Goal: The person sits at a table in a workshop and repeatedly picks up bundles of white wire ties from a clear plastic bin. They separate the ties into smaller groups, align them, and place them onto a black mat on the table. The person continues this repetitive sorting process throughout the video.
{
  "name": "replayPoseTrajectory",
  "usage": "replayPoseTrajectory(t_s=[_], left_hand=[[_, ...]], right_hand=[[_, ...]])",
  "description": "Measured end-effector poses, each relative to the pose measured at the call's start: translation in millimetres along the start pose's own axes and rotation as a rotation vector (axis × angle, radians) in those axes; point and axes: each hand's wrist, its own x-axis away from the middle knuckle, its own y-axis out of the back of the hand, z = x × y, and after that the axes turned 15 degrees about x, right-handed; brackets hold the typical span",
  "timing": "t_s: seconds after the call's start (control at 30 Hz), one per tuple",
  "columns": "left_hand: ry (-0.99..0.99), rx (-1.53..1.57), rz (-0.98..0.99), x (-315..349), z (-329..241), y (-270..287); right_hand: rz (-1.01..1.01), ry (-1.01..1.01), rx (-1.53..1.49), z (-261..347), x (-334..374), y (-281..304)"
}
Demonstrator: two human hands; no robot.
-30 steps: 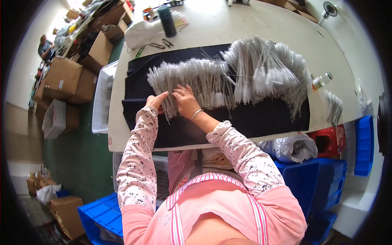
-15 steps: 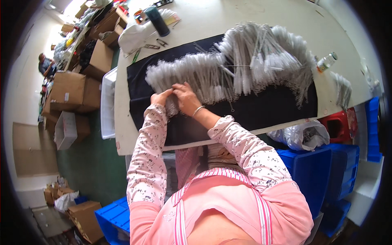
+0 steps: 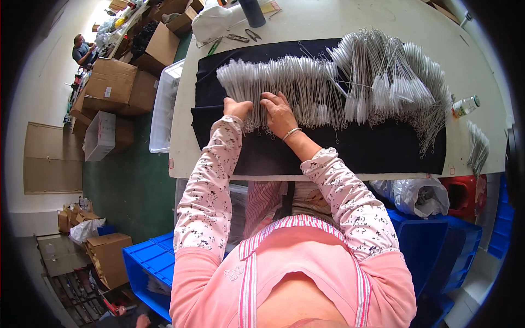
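A row of bottle brushes (image 3: 295, 74) with white bristles and thin wire handles ending in loops lies on a black cloth (image 3: 257, 154). My left hand (image 3: 237, 108) is closed around wire handles at the row's left end; its fingertips are partly hidden. Just to its right, my right hand (image 3: 280, 116) lies over the handles, fingers apart and pointing left. A higher pile of the same brushes (image 3: 377, 82) spreads to the right, some bundled crosswise on top.
Beyond the cloth on the white table (image 3: 322, 16) are thread snips (image 3: 252, 35) and a dark cylinder (image 3: 252, 12). A glass jar (image 3: 465, 106) and a small brush bundle (image 3: 478, 146) lie at right. Blue crates (image 3: 418, 246) stand below; cardboard boxes (image 3: 111, 85) fill the left.
My right hand has moved right, away from my left hand, opening a gap between them. The view has shifted, so the table sits higher and farther right.
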Motion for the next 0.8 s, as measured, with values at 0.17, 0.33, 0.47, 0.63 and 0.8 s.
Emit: replayPoseTrajectory(t_s=[0.17,0.33,0.47,0.63,0.8], left_hand=[[0.283,0.517,0.218,-11.6,-0.9,16.0],[0.161,0.406,0.452,-26.8,20.5,13.0],[0.428,0.461,0.531,-70.6,41.4,15.7],[0.398,0.412,0.449,-69.2,21.3,17.5],[0.370,0.568,0.499,-67.6,13.5,41.1]], right_hand=[[0.073,0.080,0.216,6.8,-0.2,9.5],[-0.083,0.084,0.214,4.1,-8.3,14.0],[-0.176,0.140,0.353,-6.0,-2.8,-20.4],[-0.114,0.099,0.335,-1.9,-1.8,-20.3],[-0.060,0.092,0.380,2.7,-2.7,-24.3]])
